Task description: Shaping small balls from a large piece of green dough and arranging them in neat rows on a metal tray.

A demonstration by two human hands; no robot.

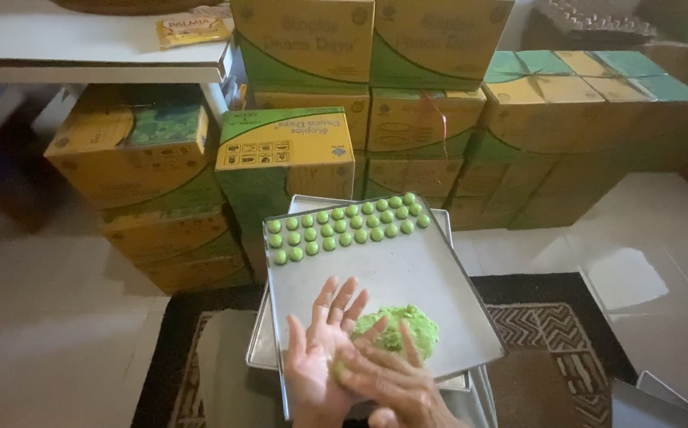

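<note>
Stacked yellow-and-green cardboard boxes (407, 119) fill the far side of the room, some tied with red string, with a white shelf (98, 51) at the far left carrying a small yellow packet (193, 28). On the pale floor lies a dark patterned rug (550, 341), and over it sits a metal tray (439, 277), resting on a second tray whose edge shows beneath it.

Across the far end of the tray run three slanting rows of small green balls (348, 224), close together but mostly apart. At the near end is a lump of green dough (403, 326), rough and crumbly on top.

The left hand (320, 357) is held palm up with fingers spread, and the right hand (387, 380) lies flat across it, pressed palm to palm. A bit of green dough (339, 369) shows between them at the heel of the left palm, just near the dough lump.

The dough looks crumbly, so I judge that pressing too hard could flatten or break the piece rather than round it. The upper tray sits skewed on the lower one, and a nudge from a wrist might shift it and set the finished balls rolling into each other.
</note>
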